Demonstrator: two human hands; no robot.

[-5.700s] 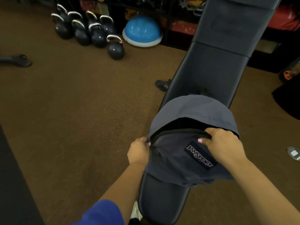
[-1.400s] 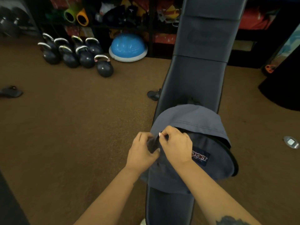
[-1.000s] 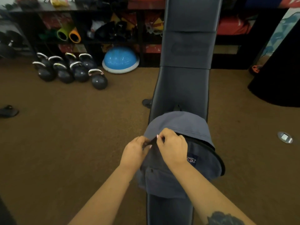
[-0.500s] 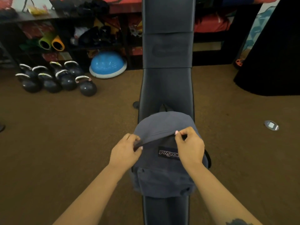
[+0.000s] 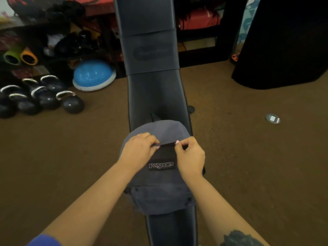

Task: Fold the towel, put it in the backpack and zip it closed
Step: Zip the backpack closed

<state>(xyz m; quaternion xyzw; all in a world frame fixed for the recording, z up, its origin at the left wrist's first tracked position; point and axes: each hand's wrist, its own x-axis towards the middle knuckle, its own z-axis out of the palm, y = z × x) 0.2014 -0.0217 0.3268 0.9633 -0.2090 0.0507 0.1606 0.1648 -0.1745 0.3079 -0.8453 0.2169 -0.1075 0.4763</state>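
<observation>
Right hand (image 5: pixel 190 156) slid rightward, left hand (image 5: pixel 137 150) pinching backpack (image 5: pixel 159 192) (zipper seam)

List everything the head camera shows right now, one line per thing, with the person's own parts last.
backpack: one, grey with a black logo patch, lying on the bench
bench: one, black padded, running up the middle of the view
kettlebells: a cluster, at least five, black with pale handles, on the floor at left
balance dome: one, blue, on the floor beside the kettlebells
rolled mats: two, green and orange, on the low shelf at left
floor disc: one, small and silvery, on the brown floor at right
towel: not visible
left hand: pinching the backpack's top opening
right hand: pinching the same opening, a short gap away
</observation>
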